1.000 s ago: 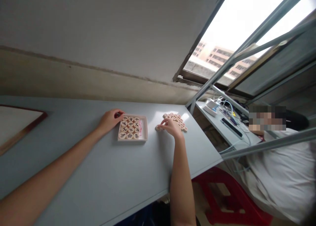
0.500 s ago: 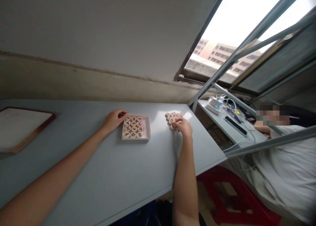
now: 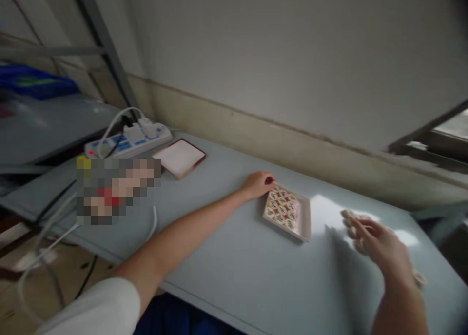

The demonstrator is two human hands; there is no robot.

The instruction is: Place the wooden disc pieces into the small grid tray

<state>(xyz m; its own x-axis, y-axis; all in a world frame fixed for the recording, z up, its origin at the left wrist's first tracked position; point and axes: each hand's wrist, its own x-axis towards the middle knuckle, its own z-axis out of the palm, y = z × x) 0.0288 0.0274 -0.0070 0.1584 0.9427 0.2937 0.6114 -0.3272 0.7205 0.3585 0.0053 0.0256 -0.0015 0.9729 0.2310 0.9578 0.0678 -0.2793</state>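
on our worktop point(image 3: 230, 266), our left hand point(image 3: 259, 185) curled at the box's point(image 3: 306, 223) corner and our right hand point(image 3: 387, 245), fingers nearly together, bent over loose discs point(image 3: 351, 219); we couldn't tell whether either gripped. a left-hand nudge could have skewed the box; a careless pinch, scattered the discs.

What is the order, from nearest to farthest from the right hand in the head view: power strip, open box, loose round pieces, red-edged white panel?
1. Loose round pieces: at the right hand.
2. Open box: left of it.
3. Red-edged white panel: farther left.
4. Power strip: beyond the panel.
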